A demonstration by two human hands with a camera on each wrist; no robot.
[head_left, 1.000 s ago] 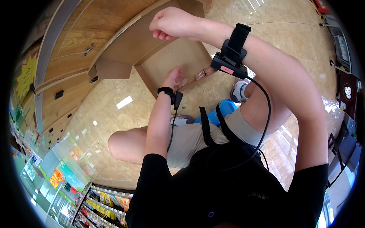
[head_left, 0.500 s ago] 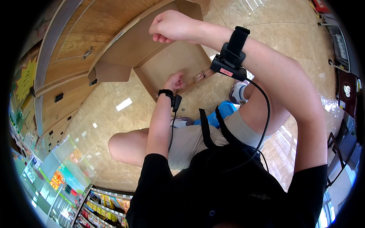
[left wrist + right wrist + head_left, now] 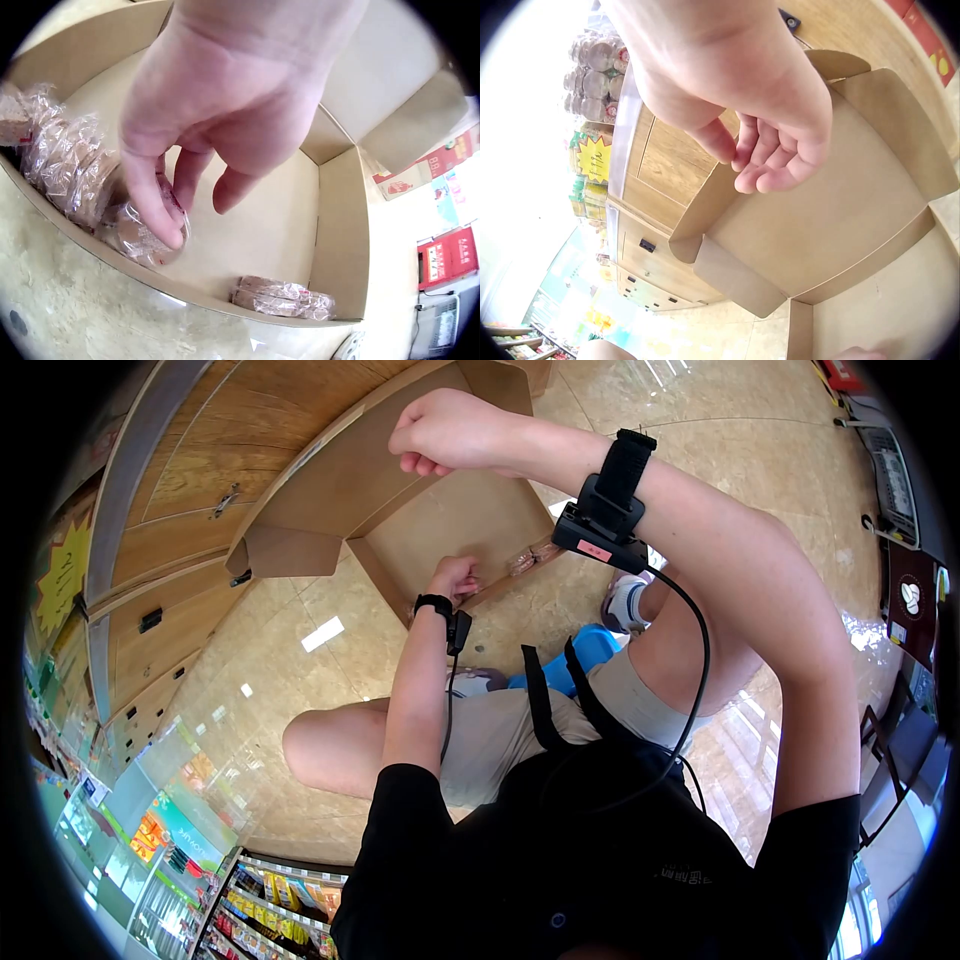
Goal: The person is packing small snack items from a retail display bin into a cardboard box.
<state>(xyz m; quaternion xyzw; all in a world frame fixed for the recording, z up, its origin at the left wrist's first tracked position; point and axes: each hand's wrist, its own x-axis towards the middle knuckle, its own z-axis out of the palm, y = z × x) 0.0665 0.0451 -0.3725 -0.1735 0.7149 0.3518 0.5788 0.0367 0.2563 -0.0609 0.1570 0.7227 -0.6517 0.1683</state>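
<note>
Inside a shallow cardboard box (image 3: 341,225) my left hand (image 3: 457,577) is at the near wall. In the left wrist view its thumb and fingers pinch a round brown biscuit (image 3: 142,238) in clear wrapping. Beside that hand, a row of wrapped biscuits (image 3: 67,161) leans along the near wall, and a smaller group (image 3: 281,298) lies in the near corner. My right hand (image 3: 450,432) is raised in front of the upright box lid (image 3: 832,202), fingers loosely curled and holding nothing.
Wooden cabinets (image 3: 165,595) stand behind the box lid. A blue object (image 3: 590,652) is between my legs on the tiled floor (image 3: 300,625). Shelves of packaged goods (image 3: 275,900) are at the lower left. Black cables run from both wrist cameras.
The fingers of my left hand have gone from spread to curled in around a wrapped biscuit, at nearly the same spot. The right hand has hardly moved.
</note>
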